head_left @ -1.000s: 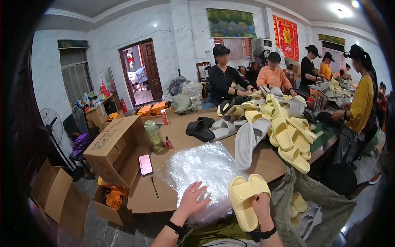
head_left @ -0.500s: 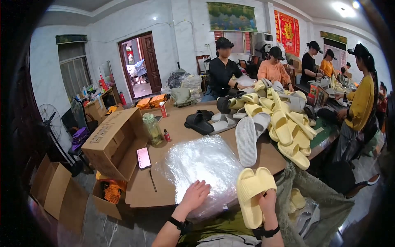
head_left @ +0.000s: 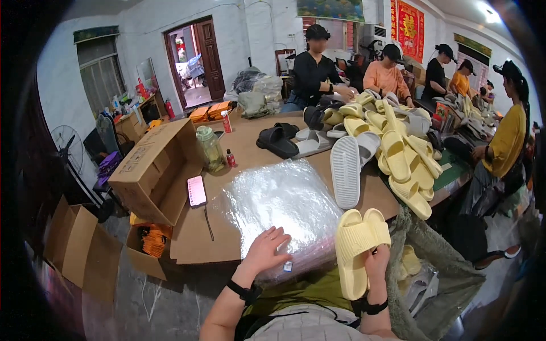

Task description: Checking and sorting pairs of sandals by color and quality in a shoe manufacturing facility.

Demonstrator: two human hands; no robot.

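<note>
A stack of clear plastic bags (head_left: pixel 290 196) lies at the near edge of the table. Flat on its near part rests my left hand (head_left: pixel 266 250), fingers spread and holding nothing; a small blue-and-white tag (head_left: pixel 288 266) shows just by the thumb. My right hand (head_left: pixel 376 266) grips a pair of yellow slide slippers (head_left: pixel 354 253) by their straps, toes up, over the table's front edge. One slipper partly covers the other, and some fingers are hidden inside the straps.
A heap of yellow slippers (head_left: pixel 393 152) and grey ones fills the right side. Black slides (head_left: pixel 277 142), a phone (head_left: pixel 197 191), a bottle (head_left: pixel 210 149) and a cardboard box (head_left: pixel 153 170) stand leftward. A woven sack (head_left: pixel 455 287) hangs at right. Several people work beyond.
The whole view has shifted, so the table appears higher. The small tag now sits nearer my left thumb. My right hand still holds the yellow slippers.
</note>
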